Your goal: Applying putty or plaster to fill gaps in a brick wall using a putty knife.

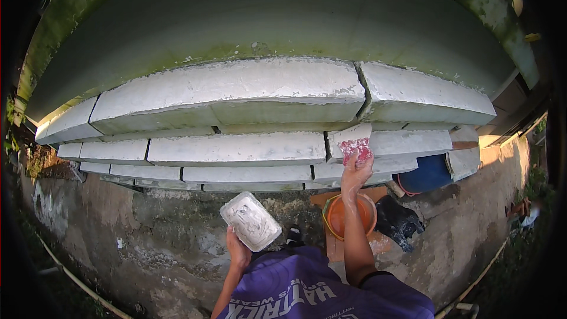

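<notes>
My left hand [237, 250] grips the edge of a shallow white rectangular tray [253, 222], its inside smeared with white paste and grey streaks. My right hand [357, 171] is closed around a flat red piece [355, 147] spotted with white; whether it is a sponge or a scraper I cannot tell. White smears mark the right hand and wrist. That red piece is held up in front of the stacked white blocks [236, 149], near a vertical gap between two of them. Whether it touches the blocks is unclear.
Beneath my right forearm, an orange bucket [336, 217] stands on a brown board [332, 251]. A black crumpled item [397, 220] lies beside it, with a blue container [426, 174] farther right. A greenish wall [260, 12] rises behind the blocks. The ground [159, 242] is stained concrete.
</notes>
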`<state>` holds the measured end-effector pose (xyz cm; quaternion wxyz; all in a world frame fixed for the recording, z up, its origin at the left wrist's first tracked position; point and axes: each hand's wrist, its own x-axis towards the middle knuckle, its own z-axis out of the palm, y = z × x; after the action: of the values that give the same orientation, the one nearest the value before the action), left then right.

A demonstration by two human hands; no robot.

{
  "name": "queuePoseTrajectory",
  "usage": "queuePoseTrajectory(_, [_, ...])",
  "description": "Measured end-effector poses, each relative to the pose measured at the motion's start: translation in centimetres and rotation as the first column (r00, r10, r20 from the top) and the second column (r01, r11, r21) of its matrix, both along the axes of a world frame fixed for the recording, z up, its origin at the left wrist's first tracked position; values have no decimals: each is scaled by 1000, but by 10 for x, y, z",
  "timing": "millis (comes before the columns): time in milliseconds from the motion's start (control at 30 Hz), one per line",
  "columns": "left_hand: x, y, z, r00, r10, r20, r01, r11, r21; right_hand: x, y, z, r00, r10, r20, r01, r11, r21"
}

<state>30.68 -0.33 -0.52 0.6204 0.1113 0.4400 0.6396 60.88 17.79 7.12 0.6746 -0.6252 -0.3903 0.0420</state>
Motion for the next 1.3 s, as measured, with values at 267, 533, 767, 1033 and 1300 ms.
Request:
queuePoseTrajectory(267, [0, 1, 7, 1000, 5, 3, -5, 1000, -3, -20, -3, 4, 994, 81, 74, -72, 989, -127])
queuePoseTrajectory(533, [-5, 0, -5, 1000, 27, 5, -27, 1000, -15, -16, 0, -3, 920, 81, 383, -70, 997, -41])
queuePoseTrajectory(767, [-5, 2, -3, 1000, 16, -24, -16, 1000, 20, -23, -2, 6, 872, 106, 479, -135, 991, 27])
queuePoseTrajectory(1033, [-13, -2, -6, 1000, 10, 6, -11, 1000, 12, -52, -10, 10, 523, 411, 747, -374, 898, -232])
queuePoseTrajectory(1300, [-25, -7, -5, 1000, -6, 21, 6, 1000, 4, -88, -45, 7, 483, 572, 663, -489, 804, -339])
